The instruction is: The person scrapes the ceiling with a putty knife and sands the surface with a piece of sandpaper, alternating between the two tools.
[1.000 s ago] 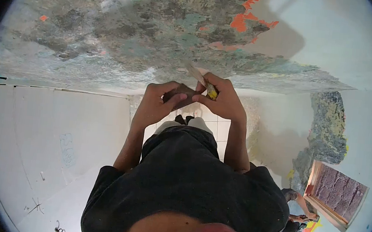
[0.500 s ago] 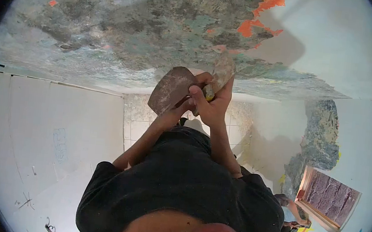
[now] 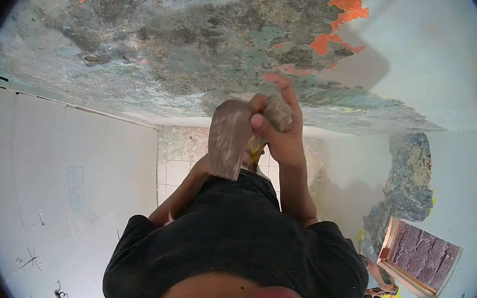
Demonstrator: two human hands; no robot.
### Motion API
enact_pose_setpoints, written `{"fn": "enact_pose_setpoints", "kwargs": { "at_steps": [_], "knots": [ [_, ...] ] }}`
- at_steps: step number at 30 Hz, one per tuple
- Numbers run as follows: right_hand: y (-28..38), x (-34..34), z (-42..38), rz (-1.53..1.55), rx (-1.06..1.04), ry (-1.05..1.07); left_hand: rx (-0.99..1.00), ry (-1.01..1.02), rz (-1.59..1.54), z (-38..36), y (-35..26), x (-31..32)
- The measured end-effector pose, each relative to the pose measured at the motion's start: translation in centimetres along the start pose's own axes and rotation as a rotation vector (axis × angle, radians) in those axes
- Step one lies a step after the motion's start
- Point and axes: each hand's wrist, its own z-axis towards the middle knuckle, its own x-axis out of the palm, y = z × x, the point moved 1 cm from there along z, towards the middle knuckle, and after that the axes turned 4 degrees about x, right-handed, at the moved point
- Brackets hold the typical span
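Observation:
Both hands are close together in front of my torso. My left hand (image 3: 204,169), largely hidden behind a wide dusty scraper blade (image 3: 228,139), is closed at this tool's lower end. My right hand (image 3: 286,139) has its thumb and a bent finger close to the blade's upper right edge, while another finger stretches up and forward. Within its grip sits a dusty, rounded putty knife blade (image 3: 280,114), blurred by motion. A yellow-marked handle (image 3: 255,151) shows below, between the hands.
Ahead stands a wall (image 3: 204,35) with stripped grey patches and orange paint remnants. White panels (image 3: 87,150) line the left side. At right, a wooden-framed opening (image 3: 422,255) shows rough masonry, with another person's arm (image 3: 376,274) below it. Floor tiles (image 3: 178,172) lie beneath.
Both hands have come down nearer my body. The wide blade has turned to appear narrower and more upright, the putty knife blade looks shorter, and one right finger has stretched out.

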Motion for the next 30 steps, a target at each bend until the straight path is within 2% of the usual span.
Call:
{"fn": "enact_pose_setpoints", "kwargs": {
  "at_steps": [3, 7, 10, 11, 14, 16, 18, 20, 22, 24, 25, 28, 30],
  "knots": [
    [0.8, 0.0, -0.6, 0.075, 0.065, 0.086, -0.026, 0.107, 0.063, 0.3, -4.7, 1.6],
    [2.5, -0.3, -1.0, 0.140, -0.076, 0.090, 0.011, 0.226, -0.105, 1.0, -3.1, 1.3],
    [3.9, -0.4, -1.8, 0.139, -0.224, 0.083, 0.015, 0.291, 0.134, 0.8, -2.5, 1.2],
    [4.4, -0.5, -2.1, 0.115, -0.291, 0.065, 0.025, 0.285, 0.314, 1.0, -2.7, 1.8],
    [5.0, -2.4, -2.8, 0.050, -0.534, -0.067, 0.035, 0.309, 0.393, 1.3, 3.9, 0.8],
    [5.7, -3.4, -3.7, 0.079, -0.595, -0.256, -0.142, 0.329, -0.044, 0.2, -4.2, 1.3],
    [6.2, -4.6, -4.3, 0.069, -0.620, -0.341, -0.072, 0.234, 0.001, 1.1, -4.4, 0.7],
    [5.7, -6.6, -5.2, 0.022, -0.611, -0.327, -0.035, 0.155, 0.016, 2.9, -5.8, 0.2],
    [4.4, -7.9, -6.4, 0.048, -0.515, -0.329, 0.075, 0.028, 0.206, 5.3, -7.4, -0.4],
    [2.7, -8.2, -6.9, 0.114, -0.439, -0.303, 0.182, -0.005, 0.277, 7.5, -9.3, -0.7],
    [2.2, -7.4, -6.8, 0.122, -0.397, -0.368, 0.159, -0.038, 0.345, 8.2, -10.7, -0.6],
    [-0.3, -8.2, -7.3, 0.151, -0.312, -0.327, 0.296, -0.059, 0.472, 10.2, -11.3, -0.8],
    [-0.8, -8.6, -7.2, 0.162, -0.280, -0.312, 0.258, -0.086, 0.497, 11.2, -11.6, -0.1]
  ]
}}
